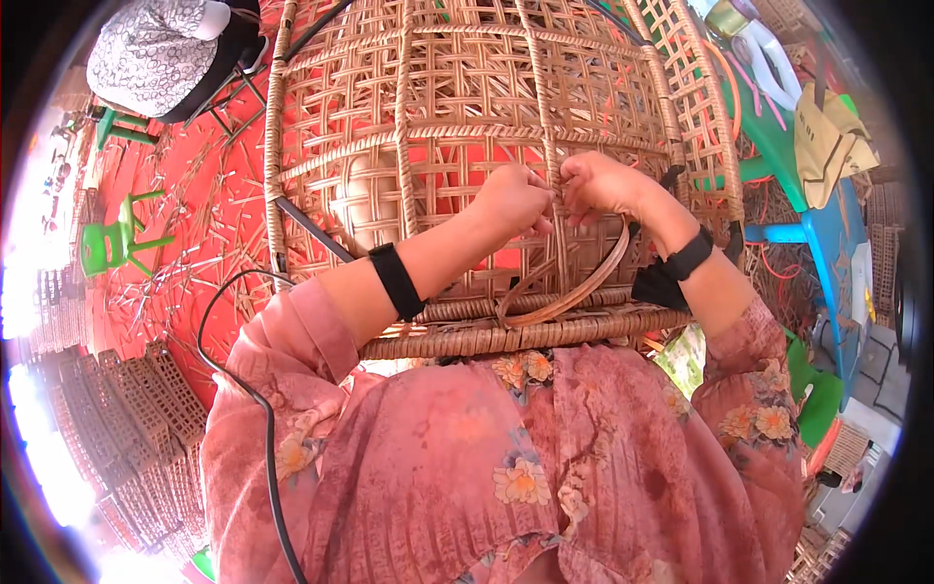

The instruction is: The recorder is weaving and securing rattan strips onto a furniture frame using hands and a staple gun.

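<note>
A large woven rattan frame (pixel 457 133) with wrapped ribs lies in front of me, its near edge close to my body. My left hand (pixel 514 200) is closed beside a vertical wrapped rib (pixel 545 107); what its curled fingers grip is hidden. On the rib's other side, my right hand (pixel 605 185) has its fingers bent inward in a pinch. A loose rattan strip (pixel 593 282) hangs from beneath the right hand and curves in a loop over the near part of the frame. Both hands touch or nearly touch the rib.
A red floor covering (pixel 185 248) strewn with cane scraps spreads at left, with a green stool (pixel 107 243). Someone in a patterned hat (pixel 156 58) sits far left. Blue table (pixel 827 263) and beige bag (pixel 827 146) stand right. A black cable (pixel 270 457) runs along my left side.
</note>
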